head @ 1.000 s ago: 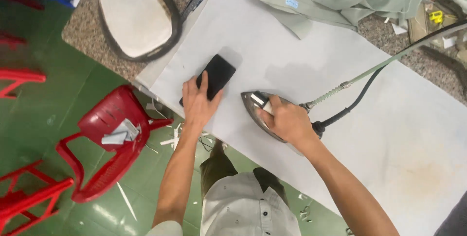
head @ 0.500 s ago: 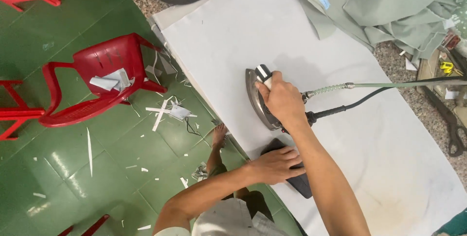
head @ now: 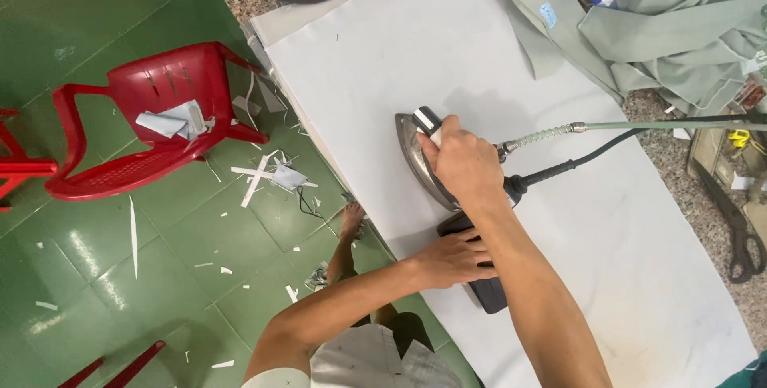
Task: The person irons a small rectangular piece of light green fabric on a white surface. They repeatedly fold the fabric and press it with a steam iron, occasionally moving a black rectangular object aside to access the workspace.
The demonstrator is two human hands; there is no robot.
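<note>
Both hands engaged at centre frame: my right hand (head: pixel 462 166) grips the silver metal iron (head: pixel 419 156) on white cloth (head: pixel 383 60); left hand (head: pixel 451 258) presses flat on the black rectangular piece (head: pixel 489 294), lower centre.

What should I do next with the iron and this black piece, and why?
Probably slide the iron toward you onto the black piece. Your right hand grips its handle, your left hand pins the piece flat on the white cloth, just beside it.
</note>
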